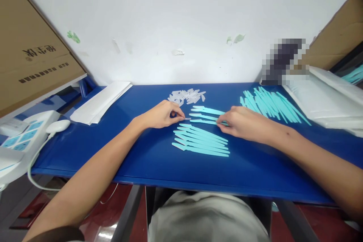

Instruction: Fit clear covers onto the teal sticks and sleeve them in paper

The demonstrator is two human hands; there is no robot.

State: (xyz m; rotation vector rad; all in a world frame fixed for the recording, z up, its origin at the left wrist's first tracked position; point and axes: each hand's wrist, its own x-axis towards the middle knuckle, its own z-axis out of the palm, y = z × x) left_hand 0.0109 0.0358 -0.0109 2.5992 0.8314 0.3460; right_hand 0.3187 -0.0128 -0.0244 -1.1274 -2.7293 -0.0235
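Note:
Between the fingertips of my left hand (163,115) is a small clear blade cap (187,118), close to the blade end of a turquoise eyebrow razor (203,121). My right hand (241,124) pinches that razor by its handle end. Two more razors (208,110) lie just beyond it, their handle ends partly behind my right fingers. Nearer to me, several razors (202,140) are laid side by side, blade ends to the left. Behind my left hand sits a heap of clear caps (185,95). Whether the held cap touches the blade is too small to tell.
A loose pile of turquoise razors (270,105) lies at the right, beside white plastic packaging (320,98). White paper sheets (99,104) lie at the left. A power strip (31,136) with a white plug and cable stands at the left edge. A white wall (181,26) closes the blue table's back.

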